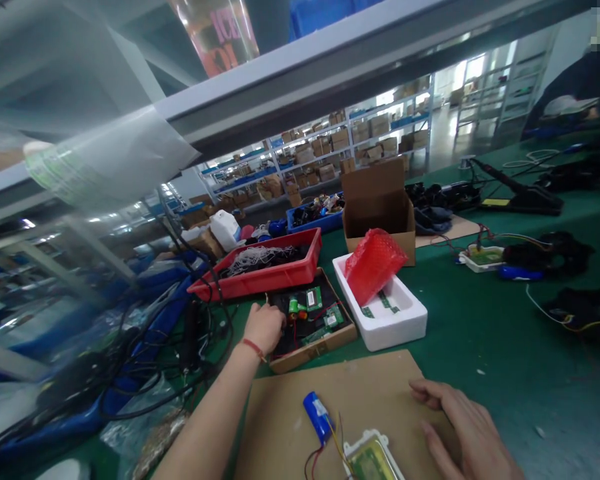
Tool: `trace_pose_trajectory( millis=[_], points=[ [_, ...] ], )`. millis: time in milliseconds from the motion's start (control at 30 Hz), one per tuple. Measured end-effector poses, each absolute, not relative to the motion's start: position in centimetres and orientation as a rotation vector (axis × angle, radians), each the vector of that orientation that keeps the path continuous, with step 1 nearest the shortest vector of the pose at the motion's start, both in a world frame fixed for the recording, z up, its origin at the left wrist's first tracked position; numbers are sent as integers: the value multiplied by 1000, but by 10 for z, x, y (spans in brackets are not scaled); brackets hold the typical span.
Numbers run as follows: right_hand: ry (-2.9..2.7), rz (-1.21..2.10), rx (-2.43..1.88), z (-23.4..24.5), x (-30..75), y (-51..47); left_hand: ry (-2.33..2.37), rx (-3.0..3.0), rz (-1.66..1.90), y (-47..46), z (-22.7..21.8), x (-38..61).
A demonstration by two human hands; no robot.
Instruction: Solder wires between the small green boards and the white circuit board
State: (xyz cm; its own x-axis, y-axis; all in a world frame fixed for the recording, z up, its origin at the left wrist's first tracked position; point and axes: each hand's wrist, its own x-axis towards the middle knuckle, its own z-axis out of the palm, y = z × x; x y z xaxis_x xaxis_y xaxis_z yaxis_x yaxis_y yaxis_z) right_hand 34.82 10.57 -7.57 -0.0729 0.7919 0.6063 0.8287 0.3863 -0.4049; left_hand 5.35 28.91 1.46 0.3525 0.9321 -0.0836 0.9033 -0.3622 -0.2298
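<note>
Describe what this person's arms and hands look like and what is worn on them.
Both are bare: no gloves, no sleeves in view. The left hand has a thin red string bracelet around its wrist. The right hand shows no ring on its fingers; its wrist lies mostly outside the picture.

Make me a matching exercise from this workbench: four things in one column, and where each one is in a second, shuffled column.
Things
1. battery
2. bubble wrap
3. left hand
4. red tray

Places
A. at the left edge of the parts box
B. on the cardboard sheet
C. behind the parts box, with tangled wires inside
D. in the foam box

Pairs: 1-B, 2-D, 3-A, 4-C
</note>
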Motion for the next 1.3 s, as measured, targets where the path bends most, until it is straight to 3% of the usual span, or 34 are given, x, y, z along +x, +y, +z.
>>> trace_pose_trajectory(
  millis=[133, 233, 467, 733, 1033, 1300],
  points=[
    [-1854, -20, -1409, -74, 349, 105, -1645, -2484, 124, 291, 20, 50],
    [-1853, 16, -1396, -71, 347, 105, -1545, -2486, -199, 275, 36, 49],
    [-1826, 130, -1419, -69, 344, 101, -912, -2410, -952, 168, 58, 69],
    [-1829, 115, -1227, -30, 337, 78, -611, -2346, -1130, 82, 47, 91],
    [-1824, 588, -956, 1, 309, 38, -568, -2438, -1167, 43, 29, 106],
    [-1778, 672, -906, 4, 305, 33, -571, -2461, -1105, 37, 23, 106]
  ],
)
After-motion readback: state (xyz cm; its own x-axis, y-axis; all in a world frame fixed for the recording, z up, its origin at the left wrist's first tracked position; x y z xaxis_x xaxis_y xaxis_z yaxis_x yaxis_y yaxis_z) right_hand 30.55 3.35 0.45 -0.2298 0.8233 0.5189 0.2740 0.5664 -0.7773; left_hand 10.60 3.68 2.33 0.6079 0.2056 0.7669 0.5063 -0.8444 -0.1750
